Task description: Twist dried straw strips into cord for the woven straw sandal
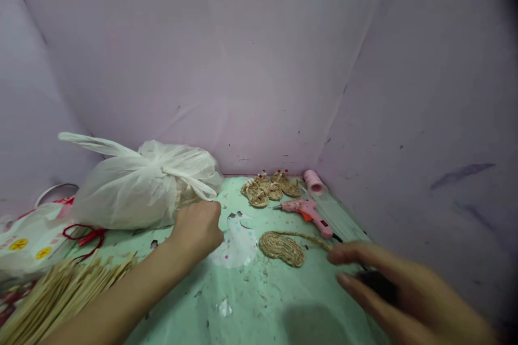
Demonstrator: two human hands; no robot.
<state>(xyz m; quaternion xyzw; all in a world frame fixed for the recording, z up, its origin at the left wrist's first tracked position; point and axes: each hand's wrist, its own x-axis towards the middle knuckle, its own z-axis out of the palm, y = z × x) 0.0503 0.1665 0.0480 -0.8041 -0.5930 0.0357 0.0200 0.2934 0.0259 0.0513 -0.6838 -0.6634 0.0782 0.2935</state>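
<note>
My left hand [198, 230] is closed in a fist, just in front of a knotted white plastic bag [133, 188]. Its fingers face away, so anything in them is hidden. On the right, my right hand [399, 285] is slightly blurred, with thumb and fingers apart. Its fingertips are close to the loose tail of a flat sole-shaped coil of braided straw cord [281, 249]. Whether they touch the tail I cannot tell. Beyond the coil lies a pink glue gun [305, 210]. A white paper piece [237, 242] is beside my left fist.
Small woven straw slippers with red beads [261, 190] sit by the wall, near a pink thread spool [314, 183]. A bundle of dry straw [67, 291] and a printed plastic bag [32, 234] are at left. A black object [378, 284] shows behind my right hand.
</note>
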